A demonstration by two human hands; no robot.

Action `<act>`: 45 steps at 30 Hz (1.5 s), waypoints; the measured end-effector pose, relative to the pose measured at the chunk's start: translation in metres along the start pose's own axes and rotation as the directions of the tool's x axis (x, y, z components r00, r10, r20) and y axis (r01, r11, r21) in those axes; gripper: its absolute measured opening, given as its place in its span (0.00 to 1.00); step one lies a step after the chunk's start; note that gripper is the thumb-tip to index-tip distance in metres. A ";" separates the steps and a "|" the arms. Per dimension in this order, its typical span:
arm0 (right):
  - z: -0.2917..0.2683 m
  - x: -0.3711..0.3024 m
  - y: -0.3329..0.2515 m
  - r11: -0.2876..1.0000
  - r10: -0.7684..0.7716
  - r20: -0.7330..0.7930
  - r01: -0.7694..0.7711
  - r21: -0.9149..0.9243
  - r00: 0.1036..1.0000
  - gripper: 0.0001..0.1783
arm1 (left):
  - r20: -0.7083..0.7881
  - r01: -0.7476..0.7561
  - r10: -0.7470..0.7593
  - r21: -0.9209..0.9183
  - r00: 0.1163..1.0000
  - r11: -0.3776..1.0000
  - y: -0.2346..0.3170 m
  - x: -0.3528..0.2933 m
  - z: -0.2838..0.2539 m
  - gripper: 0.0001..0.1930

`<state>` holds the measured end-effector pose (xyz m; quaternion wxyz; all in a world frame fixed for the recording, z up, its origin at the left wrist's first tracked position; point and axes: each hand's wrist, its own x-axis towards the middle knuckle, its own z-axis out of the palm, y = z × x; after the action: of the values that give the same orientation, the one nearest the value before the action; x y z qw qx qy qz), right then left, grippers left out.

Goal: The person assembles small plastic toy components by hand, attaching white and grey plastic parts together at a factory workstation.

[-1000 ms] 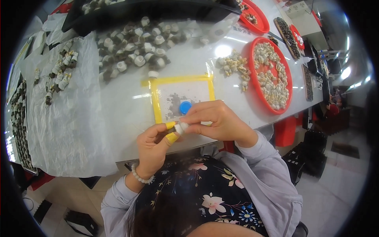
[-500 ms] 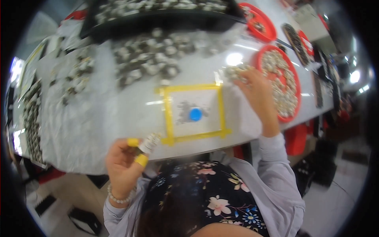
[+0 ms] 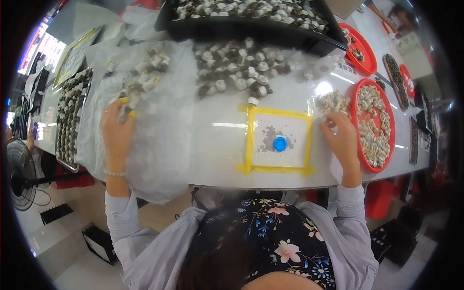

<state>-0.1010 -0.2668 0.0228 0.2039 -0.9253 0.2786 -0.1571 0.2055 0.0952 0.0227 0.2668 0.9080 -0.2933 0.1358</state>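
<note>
My left hand [image 3: 118, 128], with yellow covers on two fingertips, reaches over the plastic sheet [image 3: 159, 145] on the left. Its fingers pinch a small white-and-dark piece [image 3: 131, 106], blurred, at the near end of a loose group of similar pieces [image 3: 152, 65]. On the right, my right hand [image 3: 342, 137] is closed in a pinch beside a heap of small pale pieces [image 3: 333, 101]; what its fingertips hold is too small to make out. Between the hands, a blue round cap [image 3: 280, 144] sits on a grey-spotted white sheet [image 3: 295, 157] framed with yellow tape [image 3: 278, 169].
A red round tray [image 3: 358, 150] of pale pieces stands at right, another red tray [image 3: 371, 60] beyond it. Many white-and-dark pieces [image 3: 237, 67] lie before a large black bin [image 3: 261, 35]. A filled tray [image 3: 73, 116] and a fan [image 3: 21, 174] are at far left.
My left hand has moved left and away from me, carrying the white-and-dark piece from the table's front edge to the plastic sheet. My right hand stays by the pale heap, its fingers drawn slightly nearer.
</note>
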 end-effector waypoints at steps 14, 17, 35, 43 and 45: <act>0.003 -0.010 -0.037 0.917 -0.297 0.175 0.229 0.325 0.939 0.12 | 0.209 -0.432 0.500 -0.299 0.840 0.851 0.128 0.023 0.068 0.18; 0.008 -0.011 -0.033 0.928 -0.328 0.177 0.282 0.246 0.928 0.13 | 0.254 -0.531 0.559 -0.174 0.789 0.829 0.123 0.030 0.086 0.15; 0.031 -0.021 -0.004 0.917 -0.338 -0.033 0.337 0.213 0.940 0.09 | 0.400 -0.522 0.618 -0.332 0.677 0.786 0.150 -0.065 0.037 0.14; 0.027 -0.021 -0.003 0.962 -0.228 -0.045 0.232 0.141 0.973 0.10 | 0.334 -0.598 0.713 -0.391 0.616 0.700 0.162 -0.060 0.062 0.18; 0.024 -0.021 -0.005 0.948 -0.258 -0.059 0.264 0.177 0.964 0.11 | 0.312 -0.588 0.699 -0.382 0.644 0.713 0.161 -0.064 0.061 0.20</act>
<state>-0.1059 -0.2435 0.0007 0.2610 -0.9283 0.1417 -0.2237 0.0631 -0.0205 0.0121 0.2376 0.7077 -0.6650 -0.0214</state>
